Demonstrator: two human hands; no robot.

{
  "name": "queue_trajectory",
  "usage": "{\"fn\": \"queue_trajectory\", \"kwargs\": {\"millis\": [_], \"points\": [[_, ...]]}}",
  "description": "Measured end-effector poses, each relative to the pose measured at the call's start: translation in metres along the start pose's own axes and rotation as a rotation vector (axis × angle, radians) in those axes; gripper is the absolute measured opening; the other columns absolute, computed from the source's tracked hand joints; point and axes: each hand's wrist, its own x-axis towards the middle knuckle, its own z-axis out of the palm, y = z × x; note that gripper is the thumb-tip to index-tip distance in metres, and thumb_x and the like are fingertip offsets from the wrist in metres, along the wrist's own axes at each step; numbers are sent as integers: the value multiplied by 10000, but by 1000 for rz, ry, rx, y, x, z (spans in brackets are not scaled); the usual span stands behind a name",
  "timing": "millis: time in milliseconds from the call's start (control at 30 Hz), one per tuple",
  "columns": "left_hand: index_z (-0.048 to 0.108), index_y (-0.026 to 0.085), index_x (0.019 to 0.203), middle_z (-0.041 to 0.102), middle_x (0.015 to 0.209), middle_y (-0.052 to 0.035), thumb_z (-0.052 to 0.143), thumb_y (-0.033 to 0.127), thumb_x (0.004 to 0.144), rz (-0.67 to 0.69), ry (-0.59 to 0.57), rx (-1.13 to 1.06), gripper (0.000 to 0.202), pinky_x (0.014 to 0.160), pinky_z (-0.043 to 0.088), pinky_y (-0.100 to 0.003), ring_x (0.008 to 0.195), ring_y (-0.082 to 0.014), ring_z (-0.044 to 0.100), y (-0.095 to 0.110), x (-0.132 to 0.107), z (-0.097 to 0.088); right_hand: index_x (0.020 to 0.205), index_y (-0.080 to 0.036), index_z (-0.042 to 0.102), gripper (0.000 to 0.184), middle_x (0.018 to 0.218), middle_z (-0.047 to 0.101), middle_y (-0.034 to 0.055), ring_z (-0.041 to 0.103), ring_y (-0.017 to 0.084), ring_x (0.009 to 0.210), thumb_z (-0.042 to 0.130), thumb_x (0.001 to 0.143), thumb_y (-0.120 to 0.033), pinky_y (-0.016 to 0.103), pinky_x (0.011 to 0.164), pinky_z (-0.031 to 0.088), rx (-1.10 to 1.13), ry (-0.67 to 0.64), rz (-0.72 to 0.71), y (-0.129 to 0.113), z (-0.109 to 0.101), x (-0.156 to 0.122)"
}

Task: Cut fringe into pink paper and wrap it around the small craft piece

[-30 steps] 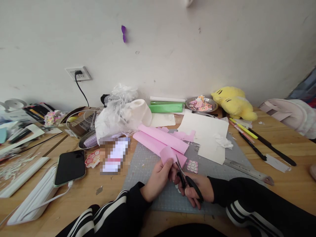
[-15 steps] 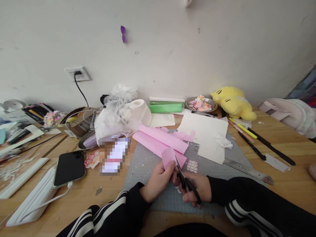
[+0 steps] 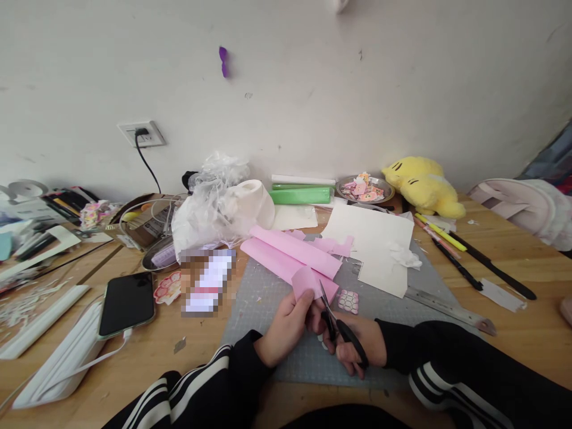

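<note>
Over the grey cutting mat [image 3: 295, 363], my left hand [image 3: 288, 325] pinches a small piece of pink paper [image 3: 304, 281] between thumb and fingers. My right hand [image 3: 353, 342] grips black-handled scissors [image 3: 351, 339], fingers wrapped in the loops. The blades point up and away, at the right edge of the pink piece. Whether they are cutting into it I cannot tell. Just behind lie two rolls of pink paper [image 3: 295, 253]. A small card with pink-outlined rounded shapes [image 3: 348, 301] rests right of the blades. Part of a white scrap shows beneath my hands.
White sheets [image 3: 370, 238] with a crumpled tissue [image 3: 404, 256] lie behind right, near a steel ruler [image 3: 451, 310]. Pens, a plush toy [image 3: 424, 185] and a dish of cut-outs [image 3: 365, 189] stand farther off. A phone [image 3: 126, 304] lies on the left over a white power strip [image 3: 62, 357].
The scissors have tilted slightly and their handles shifted a little to the right with my right hand. My left hand holds the pink piece almost where it was.
</note>
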Motion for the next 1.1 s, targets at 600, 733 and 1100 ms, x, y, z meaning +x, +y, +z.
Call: {"fn": "queue_trajectory", "kwargs": {"millis": [600,733,1100], "points": [[479,156,613,415,377,57,437,499,733,-21,41,-6,365,414,358,-216,365,-92,436,-1,0,3,901,-168,327,565,693,402,-62,467,17,369,642,572,-501,145,312,384,54,29,111,-1,0,3],[445,161,538,399,380,49,437,487,742,-12,23,-11,385,427,361,-220,379,-93,443,1,1,3,898,-164,327,596,686,426,-51,465,24,368,577,573,-597,150,304,375,24,22,39,1,0,3],[494,149,595,430,386,43,386,472,771,-7,60,-35,384,457,330,-230,375,-89,409,-1,2,-2,944,-159,355,631,648,448,-37,443,24,361,469,601,-677,134,293,339,-6,-17,16,14,-4,5]]}}
